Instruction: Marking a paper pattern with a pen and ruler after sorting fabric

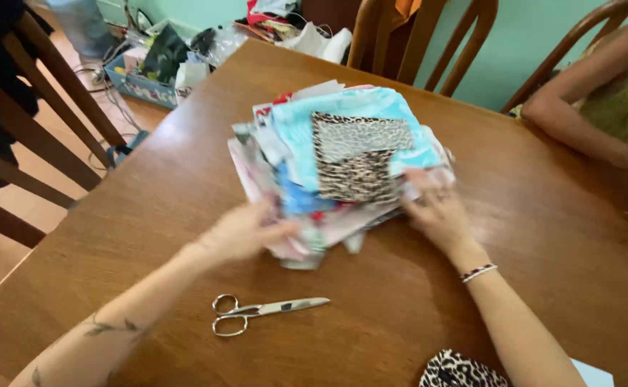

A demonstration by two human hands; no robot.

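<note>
A soft, light fabric stack (343, 161) at desk (543, 236) centre is gripped at its near edge by both hands: left (242, 231), right (439, 213); best held underneath.

A stack of fabric pieces (339, 161) lies on the table (185, 186), towards its far middle. The left hand (246, 231) touches the stack's near left edge, the right hand (437, 211) its near right edge. Scissors (260, 311) lie on the table before the stack, between the forearms. Chairs (27, 122) stand left and behind; another person's arm (579, 122) rests at the far right
</note>
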